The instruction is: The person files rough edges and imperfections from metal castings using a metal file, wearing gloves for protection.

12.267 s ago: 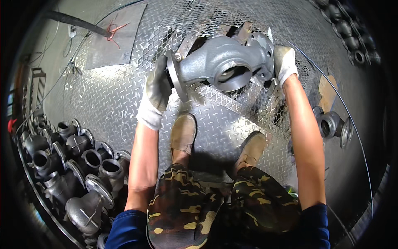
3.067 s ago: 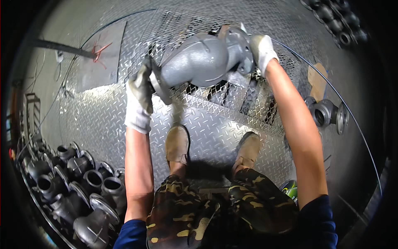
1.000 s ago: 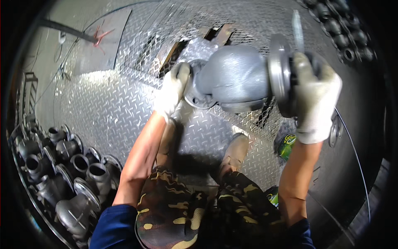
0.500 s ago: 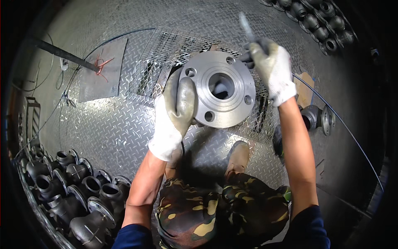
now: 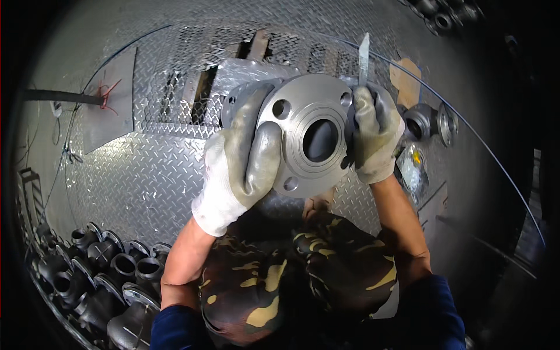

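A grey flanged valve body (image 5: pixel 298 108) is tilted up in front of me, its round flange with bolt holes and a dark central bore facing me. Part of another flange shows behind it on the left. Gloved in white and grey, my left hand (image 5: pixel 248 151) grips the flange's left edge, thumb on the face and fingers behind. At the right edge my right hand (image 5: pixel 376 128) is closed round a flat, pointed metal blade (image 5: pixel 364 58) that sticks upward, and this hand also touches the flange. Its fingertips are partly hidden.
Expanded metal mesh (image 5: pixel 166 99) lies beyond the valve body on tread plate (image 5: pixel 140 186). Several dark valve bodies (image 5: pixel 119 265) crowd the lower left. Another valve body (image 5: pixel 423 123) lies at right, near a cable (image 5: pixel 466 119). A pole (image 5: pixel 64 96) stands at left.
My right hand has come down from beyond the flange to its right edge, still holding the blade. The valve body has tilted and turned, and my view has shifted.
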A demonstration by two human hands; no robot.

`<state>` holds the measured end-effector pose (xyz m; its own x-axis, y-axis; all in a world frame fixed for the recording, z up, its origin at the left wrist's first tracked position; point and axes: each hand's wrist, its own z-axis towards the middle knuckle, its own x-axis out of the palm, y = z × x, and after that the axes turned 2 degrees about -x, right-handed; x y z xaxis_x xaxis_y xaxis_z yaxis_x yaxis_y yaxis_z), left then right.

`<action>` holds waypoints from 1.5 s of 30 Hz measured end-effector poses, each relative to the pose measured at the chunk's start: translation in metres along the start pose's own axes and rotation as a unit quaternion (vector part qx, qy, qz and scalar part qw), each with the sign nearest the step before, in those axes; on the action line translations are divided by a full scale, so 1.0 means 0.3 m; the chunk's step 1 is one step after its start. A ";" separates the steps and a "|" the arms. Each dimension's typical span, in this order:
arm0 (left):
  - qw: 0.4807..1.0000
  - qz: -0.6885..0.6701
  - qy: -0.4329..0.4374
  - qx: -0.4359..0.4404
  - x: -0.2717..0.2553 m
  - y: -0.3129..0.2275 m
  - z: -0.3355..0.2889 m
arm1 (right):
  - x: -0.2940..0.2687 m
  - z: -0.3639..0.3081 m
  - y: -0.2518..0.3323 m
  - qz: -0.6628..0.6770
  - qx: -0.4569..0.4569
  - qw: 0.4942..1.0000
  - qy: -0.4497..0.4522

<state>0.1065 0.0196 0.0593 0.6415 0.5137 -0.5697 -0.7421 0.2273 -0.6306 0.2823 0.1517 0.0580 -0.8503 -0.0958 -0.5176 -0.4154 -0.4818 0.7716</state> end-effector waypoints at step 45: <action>0.973 0.169 -0.053 -0.150 -0.062 -0.038 -0.027 | 0.096 0.081 -0.325 0.156 0.268 0.937 0.163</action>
<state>0.1045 0.0008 0.0729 0.3362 0.6028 -0.7236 -0.8063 -0.2129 -0.5519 0.2905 0.2173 -0.0231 -0.8500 -0.4617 -0.2538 -0.3398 0.1122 0.9338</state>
